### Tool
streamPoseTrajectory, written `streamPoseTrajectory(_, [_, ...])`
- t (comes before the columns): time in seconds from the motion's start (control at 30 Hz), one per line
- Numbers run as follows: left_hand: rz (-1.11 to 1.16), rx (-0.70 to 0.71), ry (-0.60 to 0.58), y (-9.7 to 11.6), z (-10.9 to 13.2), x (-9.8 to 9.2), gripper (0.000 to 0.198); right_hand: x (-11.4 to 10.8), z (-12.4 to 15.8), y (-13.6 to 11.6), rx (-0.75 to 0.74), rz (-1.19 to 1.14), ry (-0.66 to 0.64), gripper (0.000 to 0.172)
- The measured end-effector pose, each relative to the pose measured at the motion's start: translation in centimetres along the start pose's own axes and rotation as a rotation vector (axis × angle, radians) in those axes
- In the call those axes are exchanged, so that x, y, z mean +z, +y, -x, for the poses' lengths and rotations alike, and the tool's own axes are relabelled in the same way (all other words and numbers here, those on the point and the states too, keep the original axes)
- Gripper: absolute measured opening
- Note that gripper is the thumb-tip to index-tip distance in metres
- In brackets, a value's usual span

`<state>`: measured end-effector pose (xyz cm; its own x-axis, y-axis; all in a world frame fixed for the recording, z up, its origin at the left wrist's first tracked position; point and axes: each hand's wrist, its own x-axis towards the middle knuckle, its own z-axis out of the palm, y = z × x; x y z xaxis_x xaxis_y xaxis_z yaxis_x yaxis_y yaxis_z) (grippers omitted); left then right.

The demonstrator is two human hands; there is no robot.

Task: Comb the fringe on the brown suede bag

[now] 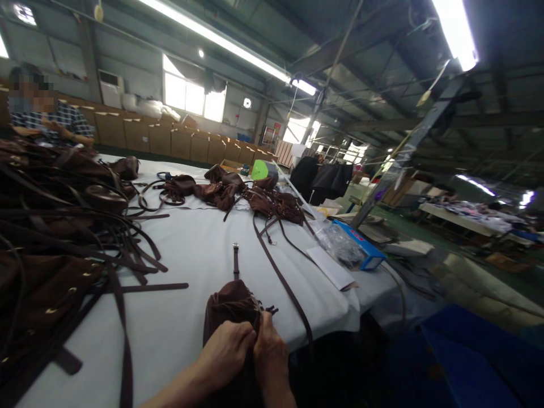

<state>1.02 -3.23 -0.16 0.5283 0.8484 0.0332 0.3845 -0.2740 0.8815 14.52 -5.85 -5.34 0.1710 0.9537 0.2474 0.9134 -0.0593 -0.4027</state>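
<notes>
A dark brown suede bag (229, 309) lies at the near edge of the white-covered table (199, 249). My left hand (225, 354) and my right hand (270, 357) are closed side by side on its near end, fingers pinching the gathered material. A short strap with a metal buckle (235, 262) sticks out from the bag's far end. A long brown strap (280, 277) runs past the bag on the right and hangs over the table edge.
A big heap of brown bags and straps (59, 226) fills the table's left. More brown bags (255, 195) lie at the far end. A blue box (361, 243) with plastic bags sits at the right edge. A person in a checked shirt (46, 119) works far left. A blue bin (463, 362) stands lower right.
</notes>
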Motion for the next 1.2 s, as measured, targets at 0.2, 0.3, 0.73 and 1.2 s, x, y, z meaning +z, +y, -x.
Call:
streamPoseTrajectory(0.2, [-0.053, 0.04, -0.108, 0.8, 1.9, 0.2, 0.026, 0.1, -2.5, 2.7, 0.199, -0.119, 0.036, 0.026])
streamPoseTrajectory(0.3, [0.0, 0.029, -0.182, 0.2, 2.5, 0.4, 0.026, -1.5, -3.4, 6.2, 0.325, -0.15, 0.064, 0.035])
streamPoseTrajectory(0.73, [-0.028, 0.132, 0.023, 0.5, -1.9, -4.4, 0.022, 4.9, 6.5, 1.4, -0.395, 0.087, 0.158, 0.042])
streamPoseTrajectory(1.2, [0.31, -0.175, 0.325, -3.9, 4.6, -0.4, 0.041, 1.8, 4.9, 1.5, -0.164, 0.305, -0.049, 0.048])
